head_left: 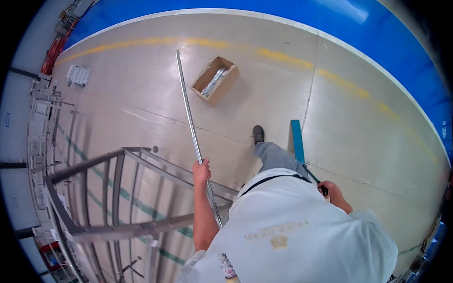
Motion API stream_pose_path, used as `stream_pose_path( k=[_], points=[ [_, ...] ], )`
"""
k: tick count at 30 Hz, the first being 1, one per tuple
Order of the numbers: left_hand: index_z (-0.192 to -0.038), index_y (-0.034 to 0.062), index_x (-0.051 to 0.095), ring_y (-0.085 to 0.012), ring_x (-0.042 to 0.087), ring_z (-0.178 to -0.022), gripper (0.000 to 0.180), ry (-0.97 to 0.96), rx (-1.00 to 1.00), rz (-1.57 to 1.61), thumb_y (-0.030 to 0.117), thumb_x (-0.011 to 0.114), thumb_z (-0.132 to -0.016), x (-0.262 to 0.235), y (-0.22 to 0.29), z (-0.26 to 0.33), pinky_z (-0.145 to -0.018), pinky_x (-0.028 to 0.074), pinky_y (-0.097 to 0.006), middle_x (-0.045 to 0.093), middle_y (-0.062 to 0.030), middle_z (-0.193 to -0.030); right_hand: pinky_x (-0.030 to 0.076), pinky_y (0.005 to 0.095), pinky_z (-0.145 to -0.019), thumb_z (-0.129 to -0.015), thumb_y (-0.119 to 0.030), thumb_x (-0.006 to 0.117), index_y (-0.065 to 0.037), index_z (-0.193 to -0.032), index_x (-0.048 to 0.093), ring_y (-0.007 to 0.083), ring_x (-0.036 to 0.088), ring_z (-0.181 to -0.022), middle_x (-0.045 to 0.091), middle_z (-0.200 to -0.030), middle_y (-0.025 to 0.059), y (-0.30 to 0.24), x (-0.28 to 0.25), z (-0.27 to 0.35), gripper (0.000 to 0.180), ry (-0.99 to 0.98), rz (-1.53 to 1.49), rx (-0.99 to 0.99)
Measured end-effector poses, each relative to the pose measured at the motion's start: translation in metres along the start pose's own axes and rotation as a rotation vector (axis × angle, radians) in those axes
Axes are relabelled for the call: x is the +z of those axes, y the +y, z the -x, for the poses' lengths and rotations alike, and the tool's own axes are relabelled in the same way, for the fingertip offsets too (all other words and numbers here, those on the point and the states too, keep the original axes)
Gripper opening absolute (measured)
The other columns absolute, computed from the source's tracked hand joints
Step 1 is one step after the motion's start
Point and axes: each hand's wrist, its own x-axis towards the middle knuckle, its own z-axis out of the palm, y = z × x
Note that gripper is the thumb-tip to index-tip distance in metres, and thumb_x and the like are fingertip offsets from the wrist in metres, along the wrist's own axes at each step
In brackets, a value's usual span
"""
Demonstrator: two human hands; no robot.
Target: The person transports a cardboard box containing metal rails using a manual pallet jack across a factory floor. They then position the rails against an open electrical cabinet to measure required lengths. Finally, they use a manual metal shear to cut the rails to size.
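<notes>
My left hand (201, 172) is closed around a long, thin metal bar (188, 110), which points away across the floor and slopes back past my forearm. At my right side, my right hand (333, 193) is wrapped round a black grip. A thin dark shaft leads from that grip to a long teal flat piece (298, 141); I cannot tell what kind of tool it is. A cardboard box (223, 86) with its top open lies ahead on the floor, holding silvery metal pieces (214, 82). A cigarette (230, 273) with a long ash tip shows at the lower edge.
A metal frame rack (124, 227) stands close on my left, beside the bar. Silvery parts (78, 76) lie on the floor at far left. A yellow line (283, 57) crosses the concrete before a blue floor area (261, 3). My shoe (258, 134) is between bar and teal piece.
</notes>
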Motion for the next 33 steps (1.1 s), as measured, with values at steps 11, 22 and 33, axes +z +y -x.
stream_pose_path(
  k=[11,22,33],
  points=[
    [-0.076,0.0041,0.051,-0.0107,0.039,-0.040,0.019,0.129,-0.255,-0.179,0.017,0.059,-0.087,-0.057,0.134,-0.168,-0.036,0.031,-0.029,0.040,0.0014,-0.054,0.039,0.0283,-0.041,-0.088,-0.020,0.060,-0.011,-0.074,0.051,0.0141,0.049,-0.047,0.053,-0.058,0.0019,-0.236,0.183,0.047,0.019,-0.007,0.093,-0.033],
    [-0.078,0.0037,0.052,-0.0105,0.039,-0.038,0.021,-0.105,-0.343,-0.424,0.021,0.061,-0.086,-0.039,0.326,-0.438,-0.035,0.031,-0.029,0.040,0.0012,-0.053,0.038,0.0285,-0.041,-0.086,-0.019,0.063,-0.011,-0.075,0.054,0.0145,0.048,-0.045,0.053,-0.057,0.0017,-0.336,0.369,0.075,0.016,0.021,-0.060,-0.072],
    [-0.087,-0.0031,0.067,-0.0400,0.066,-0.082,0.044,-0.142,0.032,-1.230,0.040,0.065,-0.080,-0.016,0.438,-0.535,-0.077,0.051,-0.045,0.066,-0.0270,-0.083,0.040,0.0269,-0.045,-0.091,-0.023,0.059,-0.012,-0.075,0.052,0.0124,0.050,-0.049,0.053,-0.060,-0.0005,-0.411,0.447,0.046,0.020,-0.101,-0.244,0.128]
  ],
)
